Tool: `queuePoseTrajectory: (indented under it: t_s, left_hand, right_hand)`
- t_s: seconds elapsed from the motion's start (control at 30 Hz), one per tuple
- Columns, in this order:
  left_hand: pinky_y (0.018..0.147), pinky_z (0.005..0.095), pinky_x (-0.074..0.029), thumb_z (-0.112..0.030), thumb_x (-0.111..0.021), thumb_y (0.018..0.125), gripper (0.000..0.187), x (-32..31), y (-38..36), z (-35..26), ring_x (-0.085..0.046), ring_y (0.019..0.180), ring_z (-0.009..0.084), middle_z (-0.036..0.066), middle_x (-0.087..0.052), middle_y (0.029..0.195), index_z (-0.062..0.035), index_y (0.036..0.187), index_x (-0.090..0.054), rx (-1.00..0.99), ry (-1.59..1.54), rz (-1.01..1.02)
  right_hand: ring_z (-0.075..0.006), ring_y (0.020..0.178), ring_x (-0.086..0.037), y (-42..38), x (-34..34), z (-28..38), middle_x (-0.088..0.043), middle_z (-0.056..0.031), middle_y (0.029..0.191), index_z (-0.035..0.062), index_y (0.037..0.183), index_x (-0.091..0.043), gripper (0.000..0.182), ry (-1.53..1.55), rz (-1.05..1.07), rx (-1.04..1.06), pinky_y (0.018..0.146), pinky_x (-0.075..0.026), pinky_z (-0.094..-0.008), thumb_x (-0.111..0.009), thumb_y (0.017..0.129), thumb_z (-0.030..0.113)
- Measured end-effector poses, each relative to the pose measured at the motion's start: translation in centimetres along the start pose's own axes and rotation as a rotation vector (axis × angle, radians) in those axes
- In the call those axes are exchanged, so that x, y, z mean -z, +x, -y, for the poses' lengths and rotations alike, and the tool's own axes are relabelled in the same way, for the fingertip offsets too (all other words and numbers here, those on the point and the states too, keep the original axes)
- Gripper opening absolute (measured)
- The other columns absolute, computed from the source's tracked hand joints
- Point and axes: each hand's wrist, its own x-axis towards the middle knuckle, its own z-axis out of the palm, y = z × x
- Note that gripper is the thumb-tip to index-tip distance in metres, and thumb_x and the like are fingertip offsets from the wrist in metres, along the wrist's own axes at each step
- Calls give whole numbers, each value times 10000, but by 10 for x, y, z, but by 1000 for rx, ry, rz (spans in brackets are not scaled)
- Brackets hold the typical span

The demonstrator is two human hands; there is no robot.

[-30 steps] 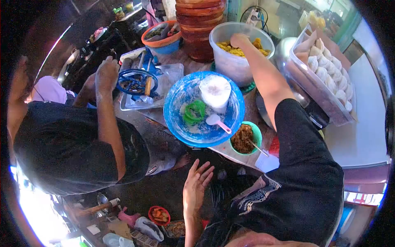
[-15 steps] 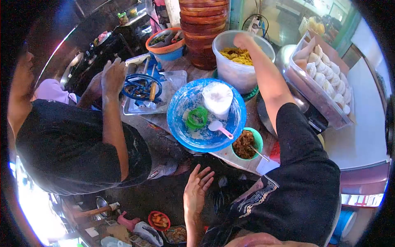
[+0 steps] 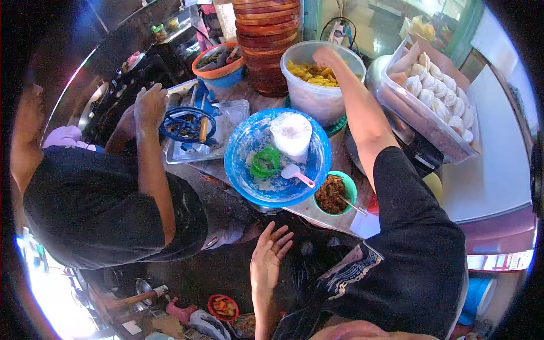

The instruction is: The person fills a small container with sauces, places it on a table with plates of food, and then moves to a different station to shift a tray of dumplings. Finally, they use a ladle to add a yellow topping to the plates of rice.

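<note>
My right hand (image 3: 328, 55) reaches inside the rim of a large translucent bucket (image 3: 314, 105), just above a yellow food mass (image 3: 306, 71). Its fingers look curled, and what they hold, if anything, is hidden. Low in front of my body, my left hand (image 3: 271, 255) hangs open with fingers apart, touching nothing. Nearest to it on the table stands a blue basin (image 3: 238, 178) dusted with white powder. In the basin are a bag of white powder (image 3: 291, 135), green rings (image 3: 264, 162) and a pink-handled scoop (image 3: 297, 174). A green bowl (image 3: 352, 190) holds brown filling (image 3: 331, 195) and a spoon.
At left, a co-worker in a black shirt (image 3: 90, 209) raises their hands beside a blue hand-cranked machine (image 3: 190, 123). A plastic box of pleated dumplings (image 3: 439, 93) stands at right. Behind are stacked brown containers (image 3: 266, 45) and an orange-rimmed basin (image 3: 218, 71).
The view has shifted slightly, so the table things sit further left. My right hand stays in the bucket, moved a little against it, with more yellow food showing. My left hand stays open.
</note>
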Motion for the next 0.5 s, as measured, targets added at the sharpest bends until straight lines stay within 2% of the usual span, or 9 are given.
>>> queuePoseTrajectory:
  t_s: [0.13, 0.23, 0.3, 0.37, 0.43, 0.5]
  left_hand:
    - [934, 382, -402, -157, -422, 858, 494, 10, -11, 1, -467, 1115, 328, 228, -427, 1238, 18, 1303, -299, -14, -30, -19]
    - [942, 387, -395, -161, -416, 857, 491, 20, -18, 4, -465, 1116, 330, 226, -432, 1233, 16, 1301, -304, -15, -39, -42]
    - [948, 392, -388, -166, -413, 856, 493, 25, -22, 4, -465, 1116, 331, 223, -433, 1233, 15, 1302, -304, -19, -35, -51]
    - [952, 392, -383, -172, -413, 855, 498, 25, -23, 3, -466, 1112, 331, 222, -435, 1230, 14, 1303, -302, -19, -25, -48]
    - [952, 390, -380, -178, -415, 853, 502, 25, -24, 2, -470, 1108, 328, 219, -438, 1228, 13, 1304, -303, -10, -16, -44]
    - [950, 386, -380, -183, -417, 852, 503, 26, -23, 4, -474, 1103, 323, 214, -442, 1225, 11, 1303, -305, 8, -9, -36]
  right_hand:
    - [-278, 812, -621, -12, -18, -5, -655, -120, 846, 67, 770, -684, 179, -196, -81, -51, 695, -496, -374, -611, 688, 209]
    - [-276, 843, -619, 39, -76, -26, -652, -109, 907, 74, 808, -682, 183, 653, -602, -567, 713, -493, -380, -594, 716, 206]
    - [-266, 853, -619, 74, -117, -44, -645, -108, 944, 85, 833, -682, 178, 864, -631, -643, 720, -492, -396, -587, 729, 194]
    - [-250, 861, -619, 61, -107, -40, -644, -106, 952, 89, 855, -680, 181, 619, -490, -544, 712, -493, -401, -586, 736, 190]
    - [-228, 864, -620, -15, -46, -7, -648, -103, 930, 88, 873, -676, 191, -69, -160, -258, 688, -497, -396, -594, 737, 193]
    - [-185, 730, -537, -42, -24, 10, -598, -85, 833, 73, 854, -646, 165, 469, -245, -289, 589, -413, -344, -534, 753, 139]
